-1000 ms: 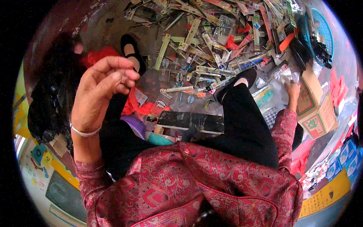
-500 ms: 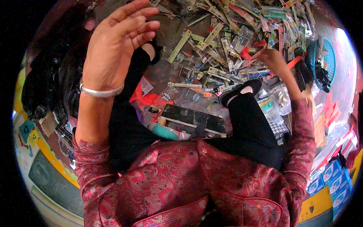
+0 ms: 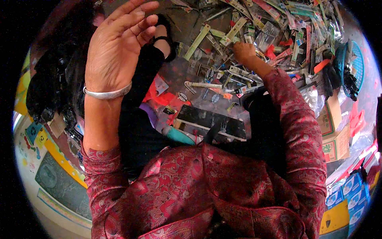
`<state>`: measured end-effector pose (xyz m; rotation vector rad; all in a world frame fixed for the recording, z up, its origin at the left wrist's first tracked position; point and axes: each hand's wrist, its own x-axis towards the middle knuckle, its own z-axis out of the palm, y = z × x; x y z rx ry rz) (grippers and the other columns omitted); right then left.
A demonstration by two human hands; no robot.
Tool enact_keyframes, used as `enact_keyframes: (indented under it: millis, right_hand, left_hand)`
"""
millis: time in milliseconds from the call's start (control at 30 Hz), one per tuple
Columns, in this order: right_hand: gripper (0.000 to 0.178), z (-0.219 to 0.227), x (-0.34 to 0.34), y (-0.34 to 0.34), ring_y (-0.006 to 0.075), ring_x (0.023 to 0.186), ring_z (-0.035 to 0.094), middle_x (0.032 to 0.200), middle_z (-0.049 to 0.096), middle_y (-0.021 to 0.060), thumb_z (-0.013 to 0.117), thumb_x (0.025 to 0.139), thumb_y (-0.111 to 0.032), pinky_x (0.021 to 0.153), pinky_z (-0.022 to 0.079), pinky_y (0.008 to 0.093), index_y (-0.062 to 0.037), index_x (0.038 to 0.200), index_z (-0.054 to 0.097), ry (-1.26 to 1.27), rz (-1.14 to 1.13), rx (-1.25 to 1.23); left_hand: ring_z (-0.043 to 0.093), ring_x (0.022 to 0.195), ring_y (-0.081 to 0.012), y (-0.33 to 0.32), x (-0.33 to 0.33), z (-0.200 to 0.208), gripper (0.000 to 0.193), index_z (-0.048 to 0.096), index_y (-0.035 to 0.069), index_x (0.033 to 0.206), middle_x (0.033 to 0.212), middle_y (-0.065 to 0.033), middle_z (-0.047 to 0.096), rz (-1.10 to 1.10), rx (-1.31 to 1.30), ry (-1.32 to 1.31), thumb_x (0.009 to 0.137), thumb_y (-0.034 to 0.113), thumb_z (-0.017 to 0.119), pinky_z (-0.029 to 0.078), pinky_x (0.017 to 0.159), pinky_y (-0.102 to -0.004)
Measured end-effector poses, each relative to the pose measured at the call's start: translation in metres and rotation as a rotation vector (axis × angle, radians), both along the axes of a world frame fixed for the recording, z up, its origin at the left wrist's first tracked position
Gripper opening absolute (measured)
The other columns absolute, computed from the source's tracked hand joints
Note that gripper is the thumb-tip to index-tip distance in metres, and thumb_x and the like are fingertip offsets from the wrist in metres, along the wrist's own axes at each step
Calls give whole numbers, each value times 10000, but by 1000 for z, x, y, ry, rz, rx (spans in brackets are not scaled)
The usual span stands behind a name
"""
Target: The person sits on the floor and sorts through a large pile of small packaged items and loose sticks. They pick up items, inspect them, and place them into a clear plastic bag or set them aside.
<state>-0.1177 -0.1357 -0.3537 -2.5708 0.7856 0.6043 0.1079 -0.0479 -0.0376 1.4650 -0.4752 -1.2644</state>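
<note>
The right hand (image 3: 244,51) is at slim, pale-green packets (image 3: 235,30) (labels (image 3: 226,40) too small to read), its grip I cannot tell; the left hand (image 3: 115,51) is loosely spread.

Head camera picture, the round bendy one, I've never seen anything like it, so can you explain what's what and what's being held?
There's no machine here: these are a person's own bare hands. A wide fisheye camera worn on the head looks down, so straight edges bend and the corners go black. Picture left is the person's left.

The left hand, with a silver bangle at its wrist, is raised with fingers bent and nothing visible in it. The right hand reaches down among slim packets scattered over the floor; its fingertips are hidden, so I can't tell whether it grips one.

Toward the right are a blue mesh basket and an open cardboard box.
</note>
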Motion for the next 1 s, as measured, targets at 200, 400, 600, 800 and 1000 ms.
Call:
enact_keyframes:
  millis: [200, 400, 600, 800, 1000]
  right_hand:
    - [225, 17, -6, -67, 296, 775, 601, 830, 612, 141, 494, 742, -234, 629, 478, 392, -47, 814, 597, -110, -328, -269]
    - [226, 28, -31, -136, 90, 493, 479, 561, 508, 11, 624, 719, -264, 431, 340, 231, -66, 646, 544, -757, -887, 584]
    - [196, 157, 15, -77, 67, 485, 481, 603, 518, -1, 615, 746, -238, 415, 313, 193, -68, 701, 529, -934, -784, 1117]
    - [211, 199, 31, -35, 87, 417, 475, 581, 531, 17, 673, 696, -170, 361, 326, 199, -70, 654, 492, -1001, -988, 1314]
    - [226, 222, 21, -32, 80, 404, 452, 563, 523, 14, 678, 693, -165, 352, 302, 197, -75, 657, 473, -1092, -1006, 1333]
  left_hand:
    - [530, 824, -105, 6, -9, 7, 423, 387, -50, 1174, 1097, -114, 500, 10, 40, -29, 785, 69, 500, 426, 730, -205]
    - [532, 835, -104, -4, -10, 3, 417, 403, -39, 1165, 1085, -104, 508, -44, 42, -40, 783, 84, 516, 424, 744, -209]
    - [498, 958, -164, 2, -46, -21, 398, 446, -8, 1141, 1095, -99, 505, -206, 277, -121, 795, 164, 540, 404, 817, -275]
    - [557, 749, -120, 3, -73, -26, 485, 417, -6, 1156, 994, -59, 552, -527, 412, 44, 802, 304, 535, 434, 651, -217]
    - [461, 529, -53, 0, -73, -29, 185, 555, -1, 850, 684, 5, 530, -572, 391, -131, 787, 172, 566, 373, 494, -186]
